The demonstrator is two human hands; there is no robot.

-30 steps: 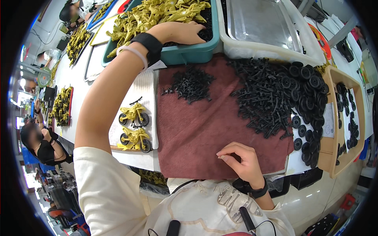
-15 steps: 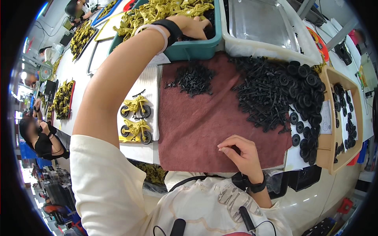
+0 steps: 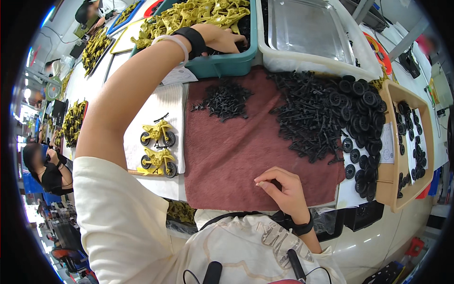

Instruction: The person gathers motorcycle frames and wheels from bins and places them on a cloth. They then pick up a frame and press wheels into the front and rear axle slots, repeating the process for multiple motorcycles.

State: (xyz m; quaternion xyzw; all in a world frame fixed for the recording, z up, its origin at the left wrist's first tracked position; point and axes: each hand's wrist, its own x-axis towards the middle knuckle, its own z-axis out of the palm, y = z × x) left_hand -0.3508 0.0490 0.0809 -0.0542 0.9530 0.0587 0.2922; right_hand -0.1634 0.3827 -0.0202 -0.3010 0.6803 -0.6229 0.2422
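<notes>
Teal bin (image 3: 218, 67): I'd pick lightly among its black parts (image 3: 244, 27) with the left hand (image 3: 222, 39) — grip hidden, I can't tell — right hand (image 3: 287, 193) pinched, thumb to forefinger.

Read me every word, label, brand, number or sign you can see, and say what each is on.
No text here is clear enough to quote.
Shirt: chest lettering, creased, not clearly readable.
White sheet at the tan tray: print too small to read.
Paper beside the green bin: faint print, too small and blurred to read.
</notes>
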